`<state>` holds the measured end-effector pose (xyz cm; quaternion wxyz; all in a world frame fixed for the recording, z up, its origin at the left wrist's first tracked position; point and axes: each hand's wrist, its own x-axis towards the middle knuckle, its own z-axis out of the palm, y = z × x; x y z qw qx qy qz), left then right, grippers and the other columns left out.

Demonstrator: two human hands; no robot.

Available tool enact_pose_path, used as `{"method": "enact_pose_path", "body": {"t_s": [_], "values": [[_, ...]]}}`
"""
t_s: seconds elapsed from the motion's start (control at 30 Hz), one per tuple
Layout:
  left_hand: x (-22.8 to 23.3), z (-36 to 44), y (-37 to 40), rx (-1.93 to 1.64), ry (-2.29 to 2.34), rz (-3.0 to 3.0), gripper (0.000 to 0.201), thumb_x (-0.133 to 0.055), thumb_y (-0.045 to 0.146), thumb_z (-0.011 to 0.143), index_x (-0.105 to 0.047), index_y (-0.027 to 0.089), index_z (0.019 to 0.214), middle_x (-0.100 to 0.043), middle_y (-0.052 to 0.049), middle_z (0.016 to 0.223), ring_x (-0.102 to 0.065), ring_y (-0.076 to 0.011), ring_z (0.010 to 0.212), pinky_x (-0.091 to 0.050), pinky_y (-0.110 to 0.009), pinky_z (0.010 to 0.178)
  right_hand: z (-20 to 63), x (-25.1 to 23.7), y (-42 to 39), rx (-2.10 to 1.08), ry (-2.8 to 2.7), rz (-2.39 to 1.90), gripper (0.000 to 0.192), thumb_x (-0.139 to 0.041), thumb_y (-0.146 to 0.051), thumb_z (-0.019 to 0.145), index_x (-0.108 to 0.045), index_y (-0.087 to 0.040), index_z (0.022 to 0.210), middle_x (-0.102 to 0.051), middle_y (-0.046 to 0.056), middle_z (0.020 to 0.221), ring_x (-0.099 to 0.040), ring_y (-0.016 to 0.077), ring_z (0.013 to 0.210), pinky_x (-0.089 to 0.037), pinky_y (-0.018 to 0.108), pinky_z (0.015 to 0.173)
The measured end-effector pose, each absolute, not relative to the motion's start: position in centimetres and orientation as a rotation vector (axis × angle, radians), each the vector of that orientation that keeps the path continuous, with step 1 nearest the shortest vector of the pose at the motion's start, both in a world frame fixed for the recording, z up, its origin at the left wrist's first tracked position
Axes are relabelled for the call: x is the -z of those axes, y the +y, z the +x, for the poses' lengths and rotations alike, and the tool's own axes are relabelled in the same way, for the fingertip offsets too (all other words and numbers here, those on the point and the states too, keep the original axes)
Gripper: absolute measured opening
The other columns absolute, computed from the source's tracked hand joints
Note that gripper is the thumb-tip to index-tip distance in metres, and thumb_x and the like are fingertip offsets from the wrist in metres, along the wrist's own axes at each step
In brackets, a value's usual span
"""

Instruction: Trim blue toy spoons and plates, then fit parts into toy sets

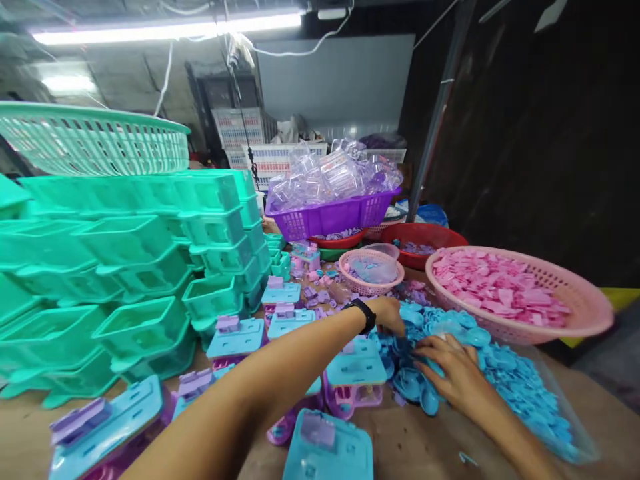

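Teal bins (125, 267) are stacked far left of you; a pink basket (520, 293) sits at right. Between them the blue pieces (505, 373) heap on the counter (420, 440). Your left hand (393, 315) is curled into the heap, grip unclear; your right hand (453, 373) lies spread on it. Pinch one piece cleanly, without scattering neighbours.

Stacked green trays (125, 267) along the tabletop's left edge, green basket (95, 137) on top, purple basket (333, 215) of clear pieces at the back, pink basket (520, 293) at the right edge.
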<state>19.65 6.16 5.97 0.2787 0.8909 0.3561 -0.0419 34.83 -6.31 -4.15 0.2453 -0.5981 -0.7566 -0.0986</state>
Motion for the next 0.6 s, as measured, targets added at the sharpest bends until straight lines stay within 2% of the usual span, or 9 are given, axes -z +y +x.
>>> {"method": "enact_pose_path", "body": {"t_s": [0.13, 0.23, 0.33, 0.47, 0.6], "values": [[-7.8, 16.6, 7.9, -0.033, 0.957, 2.411, 0.019, -0.064, 0.017, 0.074, -0.063, 0.013, 0.055, -0.053, 0.002, 0.049, -0.053, -0.0122, 0.055, -0.046, -0.022, 0.057, 37.0, 0.0, -4.8, 0.18, -1.908, -1.674, 0.036, -0.049, -0.045, 0.098, -0.08, -0.028, 0.094, -0.078, 0.007, 0.097, -0.072, 0.0266, 0.089, -0.055, 0.04, 0.08], [-8.2, 14.7, 9.9, -0.151, 0.942, 2.413, 0.016, -0.059, 0.017, 0.075, -0.063, 0.012, 0.06, -0.048, 0.003, 0.05, -0.047, -0.0102, 0.052, -0.038, -0.02, 0.051, 41.3, -3.8, -1.8, 0.361, -1.736, -2.043, 0.038, -0.048, -0.038, 0.098, -0.075, -0.023, 0.118, -0.075, 0.011, 0.117, -0.07, 0.028, 0.106, -0.055, 0.04, 0.092], [-7.8, 13.6, 11.3, -0.236, 0.92, 2.402, 0.014, -0.057, 0.015, 0.073, -0.061, 0.012, 0.059, -0.042, 0.005, 0.049, -0.041, -0.0084, 0.05, -0.032, -0.02, 0.05, 46.0, -6.1, 2.1, 0.395, -1.625, -2.314, 0.044, -0.059, -0.028, 0.09, -0.068, -0.013, 0.131, -0.071, 0.019, 0.126, -0.066, 0.0328, 0.118, -0.051, 0.044, 0.101], [-6.8, 13.0, 11.7, -0.314, 0.881, 2.383, 0.012, -0.057, 0.012, 0.07, -0.062, 0.012, 0.06, -0.044, 0.005, 0.052, -0.041, -0.0083, 0.053, -0.032, -0.02, 0.051, 48.9, -5.9, 6.6, 0.293, -1.612, -2.519, 0.056, -0.075, -0.038, 0.085, -0.063, -0.015, 0.135, -0.066, 0.018, 0.133, -0.063, 0.0324, 0.122, -0.049, 0.049, 0.105], [-5.8, 12.8, 11.6, -0.336, 0.847, 2.376, 0.011, -0.056, 0.008, 0.066, -0.066, 0.012, 0.063, -0.052, 0.004, 0.054, -0.046, -0.0098, 0.058, -0.035, -0.019, 0.054, 49.4, -4.2, 8.8, 0.279, -1.609, -2.6, 0.053, -0.063, -0.049, 0.096, -0.057, -0.02, 0.139, -0.056, 0.013, 0.144, -0.058, 0.0298, 0.127, -0.046, 0.056, 0.106]]}}
